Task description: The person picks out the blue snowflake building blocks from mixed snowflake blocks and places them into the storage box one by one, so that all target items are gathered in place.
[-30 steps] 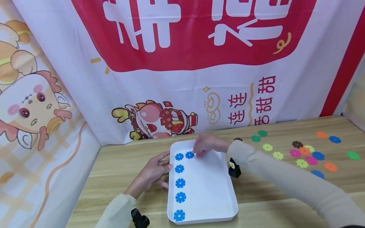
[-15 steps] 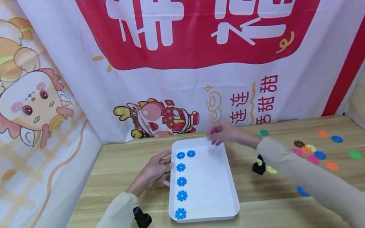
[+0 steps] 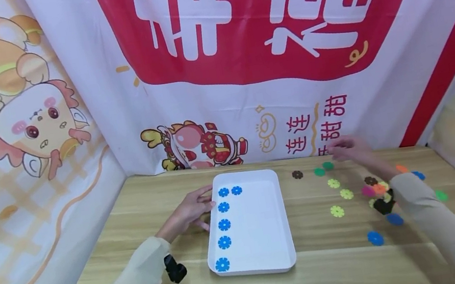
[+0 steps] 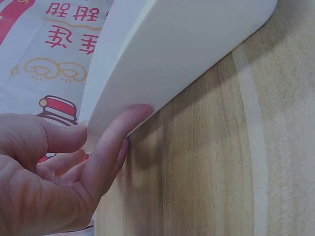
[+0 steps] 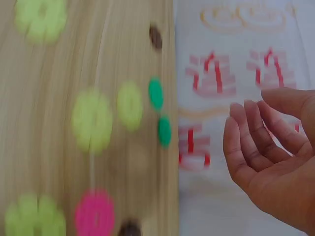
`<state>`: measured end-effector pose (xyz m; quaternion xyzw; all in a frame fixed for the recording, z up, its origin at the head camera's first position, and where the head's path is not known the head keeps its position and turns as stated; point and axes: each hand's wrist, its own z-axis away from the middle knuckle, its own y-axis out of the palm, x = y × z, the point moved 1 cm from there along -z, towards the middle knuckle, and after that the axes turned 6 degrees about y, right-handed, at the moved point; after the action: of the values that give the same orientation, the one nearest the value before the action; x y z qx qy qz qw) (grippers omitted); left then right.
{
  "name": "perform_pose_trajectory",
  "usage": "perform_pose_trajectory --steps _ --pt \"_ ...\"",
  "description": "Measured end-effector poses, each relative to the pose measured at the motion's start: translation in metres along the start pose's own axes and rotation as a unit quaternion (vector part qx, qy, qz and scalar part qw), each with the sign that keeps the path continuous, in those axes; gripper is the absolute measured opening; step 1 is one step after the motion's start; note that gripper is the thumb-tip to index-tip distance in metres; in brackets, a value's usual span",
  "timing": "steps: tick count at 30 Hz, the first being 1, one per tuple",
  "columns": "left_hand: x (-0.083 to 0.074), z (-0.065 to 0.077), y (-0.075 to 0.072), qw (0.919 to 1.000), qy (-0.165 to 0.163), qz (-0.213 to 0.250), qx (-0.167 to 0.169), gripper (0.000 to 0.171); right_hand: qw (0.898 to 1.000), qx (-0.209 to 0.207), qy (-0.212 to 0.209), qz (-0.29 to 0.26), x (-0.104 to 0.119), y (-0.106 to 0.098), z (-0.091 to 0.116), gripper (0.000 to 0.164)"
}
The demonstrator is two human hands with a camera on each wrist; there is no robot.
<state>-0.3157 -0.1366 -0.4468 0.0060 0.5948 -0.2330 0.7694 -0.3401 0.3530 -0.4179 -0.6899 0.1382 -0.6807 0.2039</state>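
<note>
Blue snowflake building discs form a column along the left side of a white tray, with another in the top row. My left hand holds the tray's left edge. In the left wrist view, its thumb lies against the outer wall of the tray and another fingertip meets the rim. My right hand hovers near the back edge of the table, by two green discs. In the right wrist view, its fingers are loosely bent and hold nothing.
Loose discs lie right of the tray: yellow, brown, blue, pink and orange ones. My right forearm passes over part of this group. Printed cloth hangs behind the wooden table.
My right hand has left the second disc of the top row and swung right, out of the tray, to the loose discs. The left hand stays at the tray's edge.
</note>
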Motion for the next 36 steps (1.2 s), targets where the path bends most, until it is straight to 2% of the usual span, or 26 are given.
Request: perform_pose_trajectory --steps 5,9,15,18,24,28,33,36 --pt "-0.001 0.000 -0.001 1.0000 -0.001 -0.003 0.004 0.062 0.998 -0.043 0.019 0.047 -0.039 -0.050 0.017 0.047" --pt "-0.001 -0.002 -0.001 1.0000 0.003 0.000 0.009 0.062 0.989 -0.063 0.025 0.128 -0.067 -0.083 0.035 0.049" --pt "-0.003 0.000 0.000 0.9999 0.005 0.000 0.016 0.062 0.979 -0.047 0.074 0.185 -0.099 -0.122 0.063 0.066" --pt "-0.002 -0.001 0.000 0.9999 0.002 0.000 0.015 0.063 0.976 -0.032 0.088 0.198 -0.111 -0.133 0.075 0.070" --pt "-0.002 -0.001 0.000 0.9999 -0.003 -0.003 0.010 0.063 0.977 0.019 0.110 0.182 -0.137 -0.146 0.091 0.075" --pt "-0.003 -0.001 0.001 0.9999 -0.005 -0.008 0.004 0.062 0.978 0.025 0.119 0.172 -0.153 -0.150 0.098 0.079" --pt "-0.002 0.000 0.001 0.9999 -0.001 -0.013 0.001 0.061 0.979 0.023 0.123 0.162 -0.162 -0.151 0.103 0.077" --pt "-0.001 0.000 0.001 0.9999 0.000 -0.015 0.002 0.061 0.976 0.011 0.111 0.186 -0.166 -0.152 0.102 0.071"
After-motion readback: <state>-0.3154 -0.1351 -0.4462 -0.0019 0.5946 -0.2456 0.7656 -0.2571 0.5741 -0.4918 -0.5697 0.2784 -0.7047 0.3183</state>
